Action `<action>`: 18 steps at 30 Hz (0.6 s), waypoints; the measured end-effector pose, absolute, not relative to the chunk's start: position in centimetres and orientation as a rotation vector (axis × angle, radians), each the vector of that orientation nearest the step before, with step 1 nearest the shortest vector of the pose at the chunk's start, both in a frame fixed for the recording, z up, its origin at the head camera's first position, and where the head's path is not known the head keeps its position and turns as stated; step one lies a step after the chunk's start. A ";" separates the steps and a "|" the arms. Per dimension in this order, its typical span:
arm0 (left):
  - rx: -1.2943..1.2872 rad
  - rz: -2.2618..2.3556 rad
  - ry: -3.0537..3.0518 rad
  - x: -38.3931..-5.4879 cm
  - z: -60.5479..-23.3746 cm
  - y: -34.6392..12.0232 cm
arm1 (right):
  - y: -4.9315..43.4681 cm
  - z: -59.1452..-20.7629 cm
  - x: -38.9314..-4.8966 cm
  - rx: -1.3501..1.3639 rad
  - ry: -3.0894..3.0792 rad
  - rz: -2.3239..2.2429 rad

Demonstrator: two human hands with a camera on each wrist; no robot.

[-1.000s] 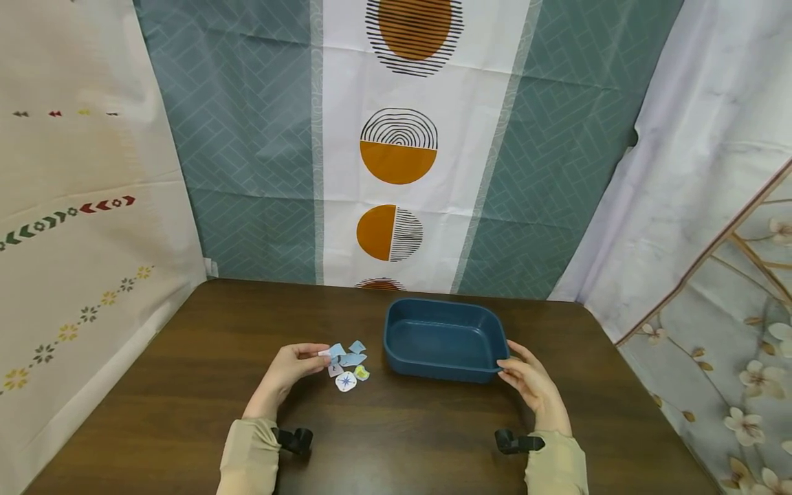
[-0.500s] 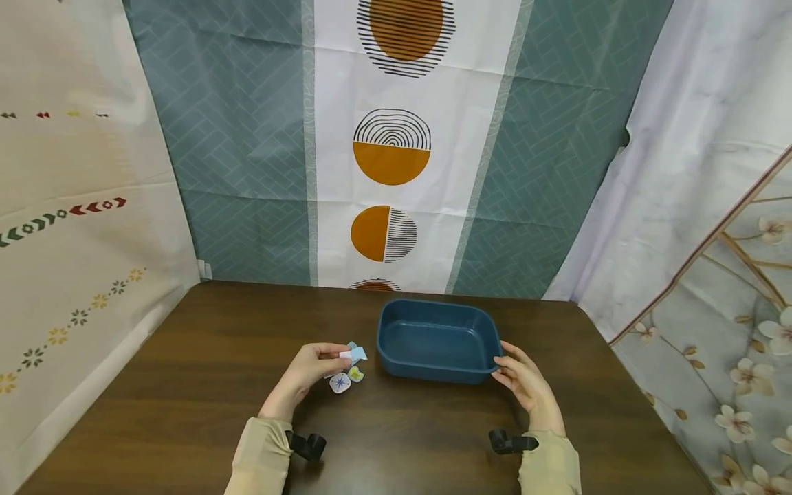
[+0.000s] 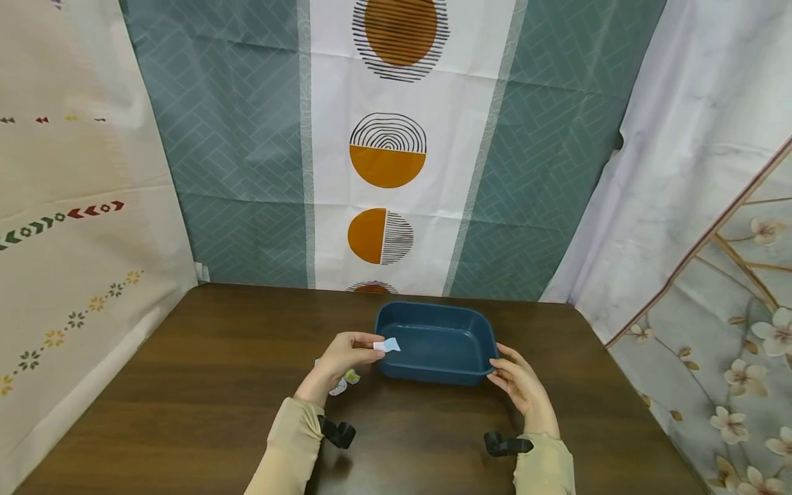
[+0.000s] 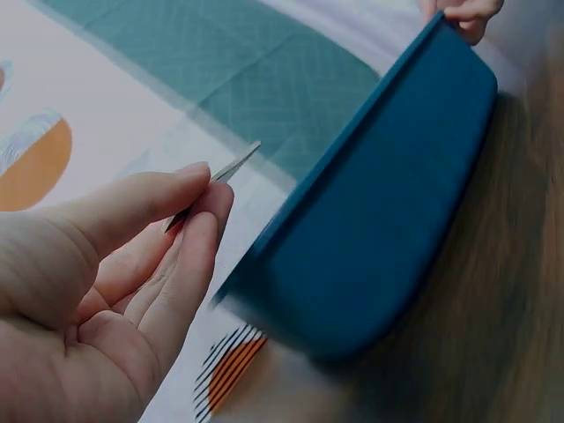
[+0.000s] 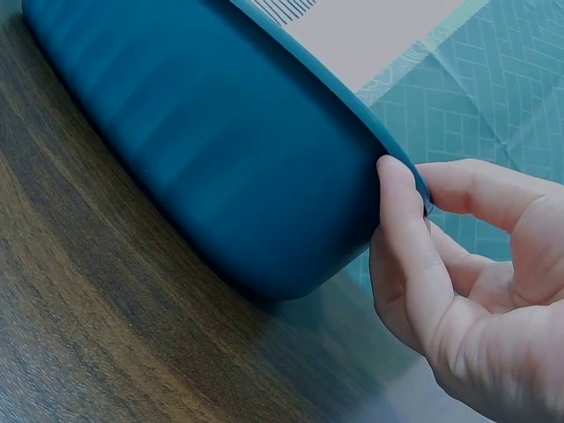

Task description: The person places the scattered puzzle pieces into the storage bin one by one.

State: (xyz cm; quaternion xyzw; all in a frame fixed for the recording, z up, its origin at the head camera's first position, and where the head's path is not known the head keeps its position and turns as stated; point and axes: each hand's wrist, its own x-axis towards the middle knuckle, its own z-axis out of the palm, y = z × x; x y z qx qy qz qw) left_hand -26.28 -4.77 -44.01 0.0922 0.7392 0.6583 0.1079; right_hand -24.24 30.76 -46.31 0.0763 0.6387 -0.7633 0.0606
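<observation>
Between thumb and fingers my left hand pinches a small pale blue and white paper cutout. The cutout overlaps the left end of a dark blue rectangular plastic bin in the head view. Edge-on in the left wrist view, the cutout looks thin and points toward the bin's rim. My right hand grips the bin's rim at the near right corner, thumb and fingers on either side of the wall. Below the left wrist lie a yellow-green cutout and a white one, partly hidden by the hand.
The bin stands on a dark brown wooden table. Patterned cloths hang behind and at both sides, with a teal and white curtain at the back edge. Black camera mounts sit on both wrists.
My left hand has lifted the pale blue cutout from the small pile and carried it right, up to the bin's left end. My right hand keeps its grip on the rim.
</observation>
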 end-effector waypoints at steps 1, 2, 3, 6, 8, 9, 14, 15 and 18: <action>0.272 1.927 2.190 -26.5 -43.9 -4.3 | 30.8 -46.3 -24.2 0.230 1.933 -2.309; 0.275 1.926 2.195 -26.7 -43.8 -3.8 | 30.8 -46.3 -24.3 0.230 1.932 -2.313; 0.278 1.928 2.196 -26.9 -43.7 -3.3 | 30.7 -46.3 -24.3 0.230 1.932 -2.315; 0.296 1.950 2.173 -27.7 -43.5 -1.5 | 30.8 -46.3 -24.3 0.230 1.935 -2.318; 0.310 1.956 2.162 -28.3 -43.3 -0.4 | 30.9 -46.4 -24.4 0.229 1.940 -2.325; 0.317 1.956 2.153 -28.5 -43.2 0.2 | 30.9 -46.5 -24.4 0.224 1.945 -2.323; 0.350 1.935 2.111 -29.7 -42.6 3.1 | 30.8 -46.6 -24.3 0.207 1.960 -2.326; 0.358 1.929 2.103 -29.9 -42.6 3.6 | 30.7 -46.7 -24.3 0.208 1.964 -2.329; 0.362 1.922 2.083 -30.6 -42.5 5.2 | 30.6 -46.8 -24.2 0.213 1.968 -2.333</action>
